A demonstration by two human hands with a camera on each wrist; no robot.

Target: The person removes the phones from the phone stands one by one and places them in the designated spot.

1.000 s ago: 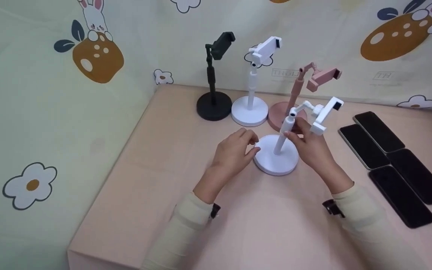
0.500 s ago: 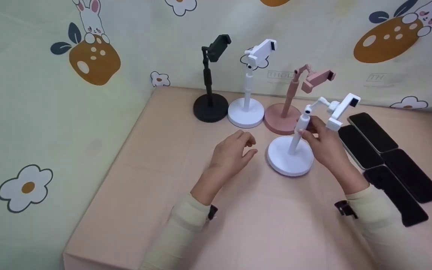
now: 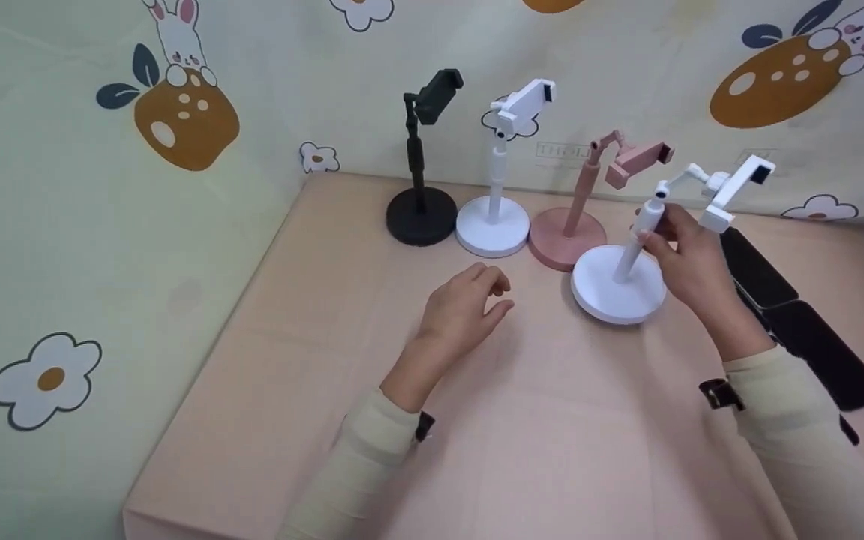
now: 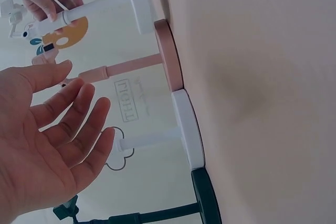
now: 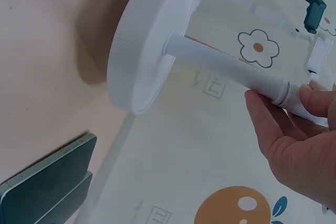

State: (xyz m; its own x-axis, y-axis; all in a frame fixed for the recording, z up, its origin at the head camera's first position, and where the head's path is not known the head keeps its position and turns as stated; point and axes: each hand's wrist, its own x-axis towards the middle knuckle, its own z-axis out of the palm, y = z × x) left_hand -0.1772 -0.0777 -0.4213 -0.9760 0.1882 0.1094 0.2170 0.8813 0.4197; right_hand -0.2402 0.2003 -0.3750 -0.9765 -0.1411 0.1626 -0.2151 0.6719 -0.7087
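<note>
My right hand [image 3: 691, 259] grips the post of a white phone stand [image 3: 618, 285], thumb on one side and fingers round the other. In the right wrist view the round base of this white phone stand [image 5: 142, 51] hangs above the table, with a shadow beside it. My left hand [image 3: 458, 311] hovers over the table with loosely bent fingers and holds nothing; the left wrist view shows its bare palm [image 4: 47, 145]. Nearest the held stand is a pink phone stand [image 3: 567, 238], upright at the back of the table.
Left of the pink stand, a second white phone stand [image 3: 492, 226] and a black phone stand [image 3: 421, 216] stand in a row. Several dark phones [image 3: 826, 352] lie at the right, partly hidden by my right arm. A patterned cloth [image 3: 252, 112] hangs behind the table [image 3: 289, 375].
My right hand has carried the white phone stand to the right and farther back, beside the pink stand. My left hand has stayed nearly still and is now apart from the stand's base.
</note>
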